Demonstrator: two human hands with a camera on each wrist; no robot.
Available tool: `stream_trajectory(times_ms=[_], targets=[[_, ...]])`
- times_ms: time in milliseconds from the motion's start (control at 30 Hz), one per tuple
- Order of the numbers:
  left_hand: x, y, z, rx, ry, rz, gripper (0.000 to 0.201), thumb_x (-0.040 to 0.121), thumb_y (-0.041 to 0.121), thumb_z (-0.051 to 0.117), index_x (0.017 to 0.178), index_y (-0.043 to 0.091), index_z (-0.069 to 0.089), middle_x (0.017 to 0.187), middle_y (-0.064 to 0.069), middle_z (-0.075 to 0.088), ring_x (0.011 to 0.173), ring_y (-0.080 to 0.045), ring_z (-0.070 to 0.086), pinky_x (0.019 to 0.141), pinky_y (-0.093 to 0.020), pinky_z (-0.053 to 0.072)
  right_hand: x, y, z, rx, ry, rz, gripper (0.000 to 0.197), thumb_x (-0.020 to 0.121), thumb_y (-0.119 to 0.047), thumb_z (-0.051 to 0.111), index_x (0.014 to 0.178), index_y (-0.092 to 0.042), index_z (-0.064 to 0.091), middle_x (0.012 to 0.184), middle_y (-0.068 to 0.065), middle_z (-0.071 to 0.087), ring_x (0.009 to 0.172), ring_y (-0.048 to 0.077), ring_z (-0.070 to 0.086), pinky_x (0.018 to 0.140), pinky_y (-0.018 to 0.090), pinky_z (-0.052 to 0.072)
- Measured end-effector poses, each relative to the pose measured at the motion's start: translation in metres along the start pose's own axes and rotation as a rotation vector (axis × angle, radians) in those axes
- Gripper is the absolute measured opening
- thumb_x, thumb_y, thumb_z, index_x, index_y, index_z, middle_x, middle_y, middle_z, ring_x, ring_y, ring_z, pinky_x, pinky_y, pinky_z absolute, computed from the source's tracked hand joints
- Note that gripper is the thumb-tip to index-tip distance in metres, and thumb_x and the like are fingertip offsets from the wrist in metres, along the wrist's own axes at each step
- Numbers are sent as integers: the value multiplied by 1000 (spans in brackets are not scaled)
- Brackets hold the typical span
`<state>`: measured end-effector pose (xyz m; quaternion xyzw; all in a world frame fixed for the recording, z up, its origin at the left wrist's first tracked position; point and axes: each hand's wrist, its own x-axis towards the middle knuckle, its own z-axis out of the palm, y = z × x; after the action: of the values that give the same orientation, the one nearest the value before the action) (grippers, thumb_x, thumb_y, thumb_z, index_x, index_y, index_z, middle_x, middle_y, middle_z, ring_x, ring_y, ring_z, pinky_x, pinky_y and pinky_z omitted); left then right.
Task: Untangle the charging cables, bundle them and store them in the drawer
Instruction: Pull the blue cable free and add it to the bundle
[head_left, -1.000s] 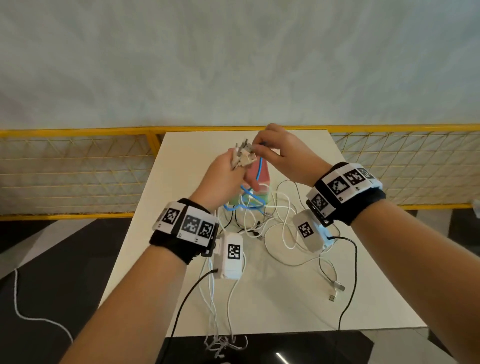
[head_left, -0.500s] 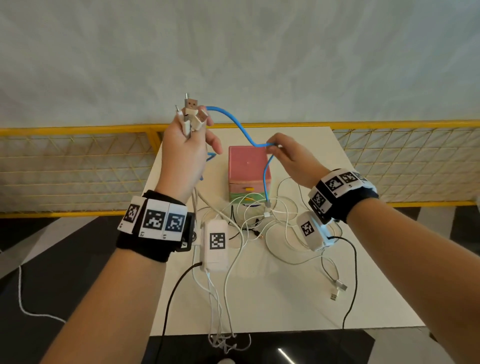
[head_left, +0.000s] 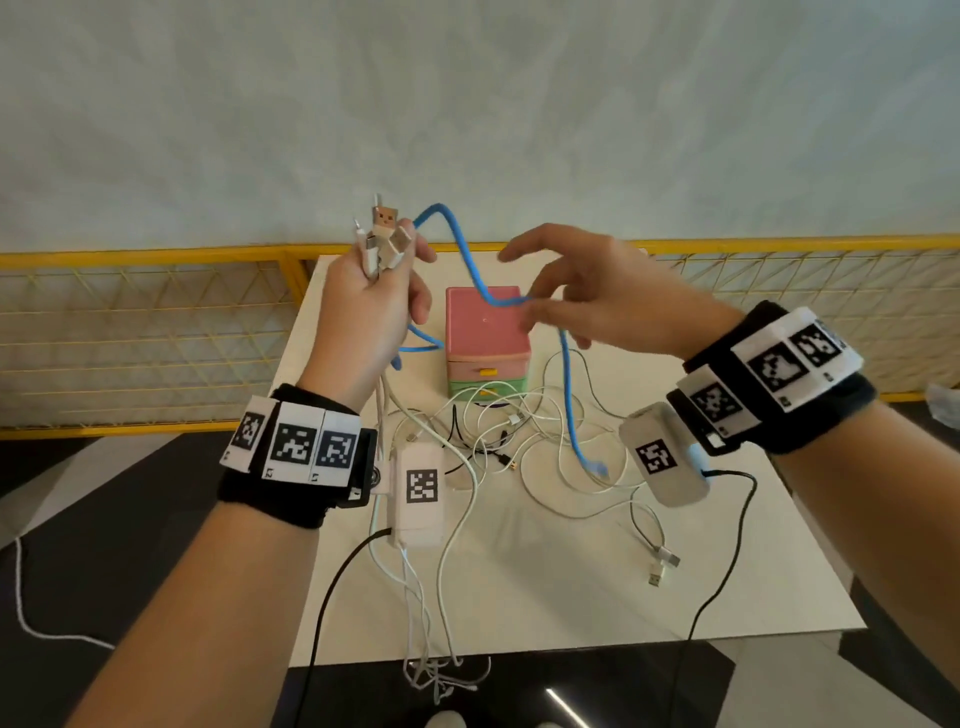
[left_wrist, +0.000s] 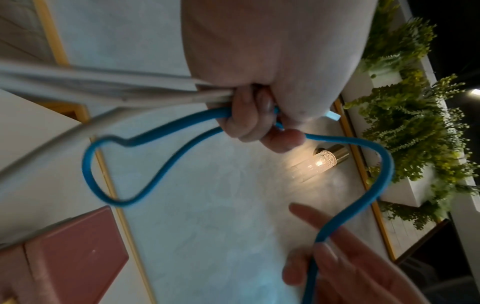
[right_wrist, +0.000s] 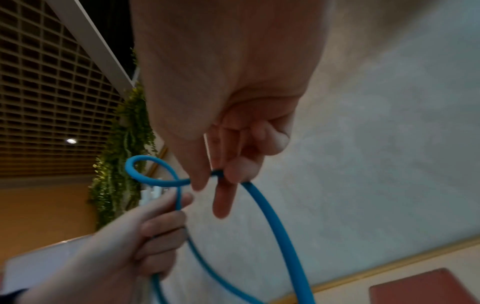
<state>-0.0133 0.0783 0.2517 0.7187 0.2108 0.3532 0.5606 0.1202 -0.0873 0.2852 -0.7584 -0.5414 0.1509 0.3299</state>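
My left hand (head_left: 400, 270) is raised left of the drawer unit and grips a bunch of white cable plugs (head_left: 382, 236) together with the blue cable (head_left: 457, 249). The blue cable arcs over to my right hand (head_left: 540, 306), which pinches it between thumb and fingers (right_wrist: 233, 172), the other fingers spread. Below that pinch it hangs down, its free end (head_left: 597, 467) over the table. A second blue loop (left_wrist: 103, 185) droops under the left fist. The small drawer unit (head_left: 488, 332), pink on top and green below, stands shut behind a tangle of white cables (head_left: 519, 431).
The white table (head_left: 571, 597) is backed by a yellow mesh railing (head_left: 130, 332) and a pale wall. Two loose USB plugs (head_left: 662, 566) lie at the right front. Several white cables (head_left: 431, 670) hang over the front edge. Black wrist-camera leads trail over the table.
The hands have parted: the left rose with the plugs, while the right slid along the blue cable and lifted it. The cable's free end now hangs clear of the white tangle.
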Motion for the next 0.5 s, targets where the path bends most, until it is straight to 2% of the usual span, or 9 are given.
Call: stream_trajectory(times_ms=[67, 100, 167, 233, 267, 333, 367, 433, 500], targets=[[-8, 2, 8, 16, -76, 14, 33, 103, 32, 42, 77, 20, 57, 43, 6, 43, 34, -3, 33, 39, -12, 27, -8, -12, 7, 65, -123, -5, 46, 82, -18, 71, 122, -25, 50, 86, -2, 72, 52, 9, 56, 51, 20, 47], [-13, 2, 11, 18, -117, 15, 31, 103, 29, 43, 78, 17, 56, 44, 5, 43, 34, -3, 34, 38, -12, 28, -13, -16, 12, 127, -187, -8, 45, 81, -15, 72, 120, -22, 51, 87, 4, 72, 54, 7, 57, 53, 19, 46], [-21, 1, 14, 54, -216, 16, 28, 103, 25, 45, 82, 10, 58, 46, 2, 43, 34, -2, 35, 39, -12, 28, -22, -23, 19, 257, -303, 2, 26, 85, -8, 67, 108, -13, 55, 85, 13, 72, 57, 7, 60, 57, 25, 48], [-30, -1, 12, 102, -323, 13, 28, 103, 21, 44, 91, 2, 61, 48, -1, 41, 35, -3, 35, 42, -11, 31, -32, -25, 22, 266, -422, 47, 8, 92, -10, 57, 98, -4, 58, 82, 12, 74, 63, 12, 66, 60, 34, 50], [-34, -1, 11, 106, -361, 8, 27, 104, 18, 43, 99, 1, 63, 49, -3, 39, 35, -4, 35, 44, -10, 33, -36, -26, 23, 226, -486, 85, 11, 95, -14, 53, 97, -4, 59, 82, 9, 75, 67, 16, 69, 61, 35, 49], [-43, 1, 8, 86, -376, -5, 26, 104, 18, 43, 114, 5, 64, 51, -5, 36, 37, -4, 36, 48, -8, 37, -45, -24, 29, 148, -596, 177, 22, 97, -26, 50, 99, -7, 61, 87, 5, 75, 72, 19, 72, 60, 33, 50], [-47, 2, 6, 75, -367, -11, 28, 104, 21, 43, 115, 9, 65, 52, -7, 36, 38, -4, 35, 48, -8, 37, -49, -23, 33, 85, -623, 227, 30, 96, -36, 49, 99, -8, 62, 89, 3, 75, 73, 18, 72, 60, 32, 52], [-53, 4, 4, 72, -369, -1, 35, 104, 29, 41, 102, 12, 71, 49, -7, 38, 40, -9, 33, 48, -13, 35, -54, -20, 38, -155, -614, 296, 48, 91, -55, 45, 92, -12, 66, 87, -2, 73, 72, 14, 72, 63, 29, 54], [-58, 8, 1, 53, -405, 2, 46, 104, 33, 38, 89, 8, 74, 46, -5, 44, 43, -14, 35, 48, -19, 33, -56, -17, 40, -419, -537, 274, 54, 89, -63, 38, 91, -18, 67, 84, -8, 70, 80, 14, 69, 74, 29, 52]])
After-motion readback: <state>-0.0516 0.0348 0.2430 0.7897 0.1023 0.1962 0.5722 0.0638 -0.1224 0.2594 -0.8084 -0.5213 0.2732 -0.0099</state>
